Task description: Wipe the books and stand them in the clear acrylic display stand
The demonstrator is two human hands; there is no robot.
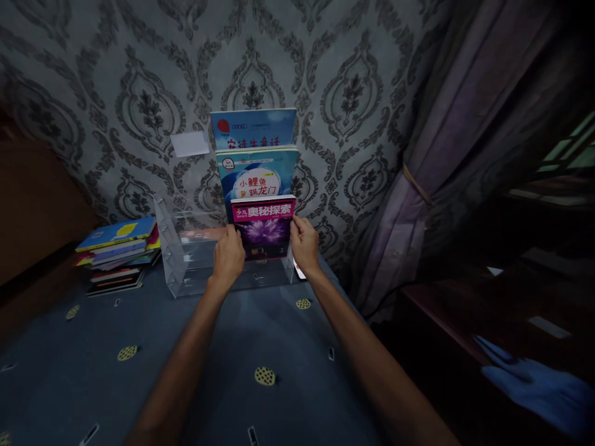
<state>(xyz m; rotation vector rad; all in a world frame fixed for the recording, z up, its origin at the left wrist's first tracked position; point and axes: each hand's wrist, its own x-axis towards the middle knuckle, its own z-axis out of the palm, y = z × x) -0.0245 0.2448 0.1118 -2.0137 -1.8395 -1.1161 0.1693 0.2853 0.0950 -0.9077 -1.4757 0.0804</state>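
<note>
A book with a pink and purple cover (264, 224) is gripped by its two side edges, upright at the front of a clear tiered book rack (179, 272). My left hand (229, 253) has its fingers closed on the book's left edge, and my right hand (304, 241) on the right edge. Behind it, on higher tiers, stand a blue and white book (258, 176) and, farthest back, a light blue book (255, 127). The lower edge of the pink and purple book is by the front tier; whether it rests there I cannot tell.
Left of the rack lies a stack of books (118, 251) on the dark blue patterned cloth (204, 384). A pale card (189, 144) is at the rack's upper left. Behind is a papered wall (353, 93); a tied curtain (395, 235) hangs right, with a blue glove-like item (534, 378) lower down.
</note>
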